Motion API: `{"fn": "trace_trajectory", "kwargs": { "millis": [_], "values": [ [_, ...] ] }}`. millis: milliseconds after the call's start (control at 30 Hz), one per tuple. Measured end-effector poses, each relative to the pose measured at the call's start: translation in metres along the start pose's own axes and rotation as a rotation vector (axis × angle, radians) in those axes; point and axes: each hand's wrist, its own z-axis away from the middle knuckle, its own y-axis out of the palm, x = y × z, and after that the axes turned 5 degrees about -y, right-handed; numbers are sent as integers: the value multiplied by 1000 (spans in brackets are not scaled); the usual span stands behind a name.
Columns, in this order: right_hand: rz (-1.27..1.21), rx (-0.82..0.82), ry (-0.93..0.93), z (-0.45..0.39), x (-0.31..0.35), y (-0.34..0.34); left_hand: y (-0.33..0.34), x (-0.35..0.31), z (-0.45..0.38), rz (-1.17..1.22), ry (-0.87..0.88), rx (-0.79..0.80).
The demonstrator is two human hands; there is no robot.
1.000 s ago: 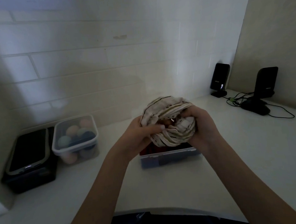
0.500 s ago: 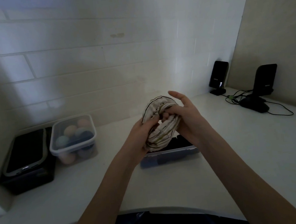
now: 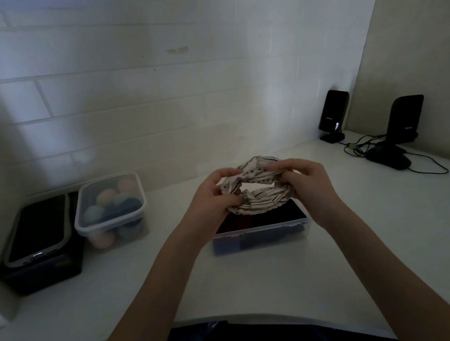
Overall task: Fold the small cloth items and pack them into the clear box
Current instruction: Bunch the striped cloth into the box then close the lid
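A small white cloth with thin dark stripes (image 3: pixel 255 188) is bunched into a loose ring in the air, held at its two ends. My left hand (image 3: pixel 212 199) pinches its left end and my right hand (image 3: pixel 306 183) pinches its right end. Directly below them the clear box (image 3: pixel 260 234) stands open on the white counter, with dark red and blue cloth items inside it. The hands and the cloth hide the far part of the box.
A lidded clear tub of pastel balls (image 3: pixel 111 210) stands at the left, beside a black box with a grey-rimmed dark lid (image 3: pixel 37 243). Two black speakers (image 3: pixel 332 116) (image 3: pixel 404 120), a dark mouse (image 3: pixel 387 158) and cables sit at the right rear. A tiled wall rises behind.
The cloth was a tight bundle between both hands; my hands have since moved apart and lower, stretching it sideways into an open ring above the box.
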Motion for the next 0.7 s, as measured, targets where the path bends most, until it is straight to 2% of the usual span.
{"fn": "trace_trajectory", "kwargs": {
  "millis": [100,267,367,567,700],
  "values": [
    [307,73,-64,-2,1,-9,6,-4,-2,-455,78,-58],
    [722,317,-108,-7,7,-18,9,-6,-4,-921,50,0],
    [988,464,-45,-8,5,-20,7,-8,-4,-1112,60,61],
    [1377,502,16,-7,11,-19,11,-10,-15,-1489,-26,214],
    [1515,578,116,-4,21,-17,11,-10,-24,-1666,-160,302]
  ]
}}
